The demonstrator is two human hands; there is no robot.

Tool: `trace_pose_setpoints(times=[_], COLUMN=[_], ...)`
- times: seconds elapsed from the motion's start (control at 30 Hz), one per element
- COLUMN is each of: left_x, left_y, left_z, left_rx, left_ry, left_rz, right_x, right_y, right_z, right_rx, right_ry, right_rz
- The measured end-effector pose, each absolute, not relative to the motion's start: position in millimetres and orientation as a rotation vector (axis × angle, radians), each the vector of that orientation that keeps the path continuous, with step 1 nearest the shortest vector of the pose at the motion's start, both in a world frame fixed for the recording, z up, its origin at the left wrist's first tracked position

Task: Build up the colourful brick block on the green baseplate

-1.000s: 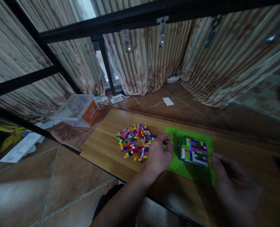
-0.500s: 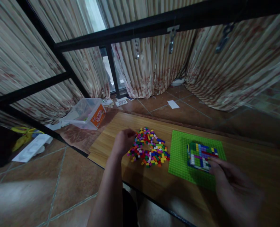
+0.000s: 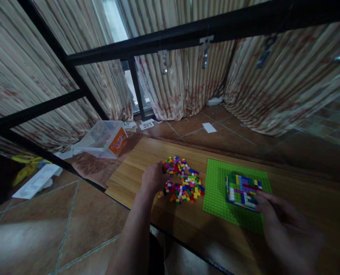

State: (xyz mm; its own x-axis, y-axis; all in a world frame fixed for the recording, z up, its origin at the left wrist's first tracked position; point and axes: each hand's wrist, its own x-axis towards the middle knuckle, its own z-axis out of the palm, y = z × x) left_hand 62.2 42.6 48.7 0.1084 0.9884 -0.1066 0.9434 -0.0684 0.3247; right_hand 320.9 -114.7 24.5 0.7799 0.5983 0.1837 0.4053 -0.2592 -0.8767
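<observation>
My left hand [image 3: 153,178] is at the left edge of a pile of small coloured toy bricks [image 3: 184,187], its fingers curled and the thumb apart from them. Nothing shows between those fingers. A flat, rectangular build of toy bricks [image 3: 243,191], mostly blue, white, green and purple with a red strip, rests over a green studded baseplate [image 3: 215,191]. My right hand [image 3: 284,225] has its thumb and forefinger closed at the build's right side. The fingertips cover that corner, and whether a loose brick is between them is hidden.
The pile and baseplate are on a long wooden board [image 3: 135,160]. Beyond its left end stands a clear plastic box [image 3: 101,143] with an orange label. White moulded trays [image 3: 38,181] lie on the tiled floor at left. A dark metal frame [image 3: 170,36] crosses before striped curtains.
My left hand has shifted slightly right and down, further over the bricks, and its thumb shows more. My right hand stays at the build's side. The view has moved a little.
</observation>
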Motion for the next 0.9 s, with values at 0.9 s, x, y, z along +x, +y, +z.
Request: trace_pose_setpoints(times=[0.9], left_x=[157], left_y=[-17], left_z=[59], left_rx=[1.715], left_ry=[0.537], left_rz=[0.583], right_x=[296], right_y=[-111], right_z=[30], right_rx=[-1.439], right_ry=[-1.203], right_rz=[0.597])
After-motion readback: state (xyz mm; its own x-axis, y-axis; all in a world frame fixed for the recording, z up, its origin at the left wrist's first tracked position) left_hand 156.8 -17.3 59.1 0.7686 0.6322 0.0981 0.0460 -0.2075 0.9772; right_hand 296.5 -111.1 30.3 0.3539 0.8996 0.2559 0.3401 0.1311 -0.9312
